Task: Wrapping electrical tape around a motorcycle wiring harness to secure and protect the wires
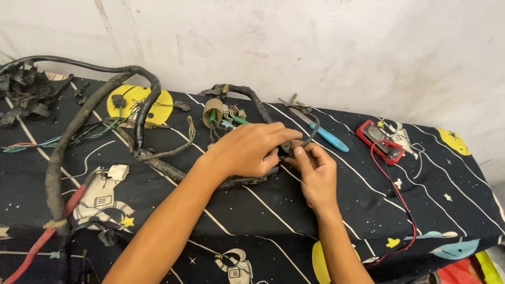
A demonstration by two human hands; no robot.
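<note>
**Both hands closed on a small dark connector at the harness end**

Your left hand (247,150) is curled over the top of a small dark plug-like connector (287,146), its fingers closed around it. Your right hand (315,171) meets it from below, thumb and fingertips pinched on the same piece. The connector sits between the two hands, just above the cloth near the table's middle; most of it is hidden by your fingers, so its shape cannot be told further.

The connector belongs to a worn black taped wire harness (142,100), whose thick sleeved branch arcs behind your left hand and whose longer limbs sprawl away across the left half of the table. A thin dark wire (312,129) loops up from the grip. A tan roll of tape (212,111) with a green-ended piece in it stands just behind your left hand.

All of it lies on a black space-print tablecloth (447,179). A blue-handled tool (329,138) lies just beyond your right hand. A red handheld meter (380,140) rests well to the right, its red lead (394,189) trailing toward the table's edge. Scraps of stripped black tape (26,94) are heaped at the far left corner.
</note>
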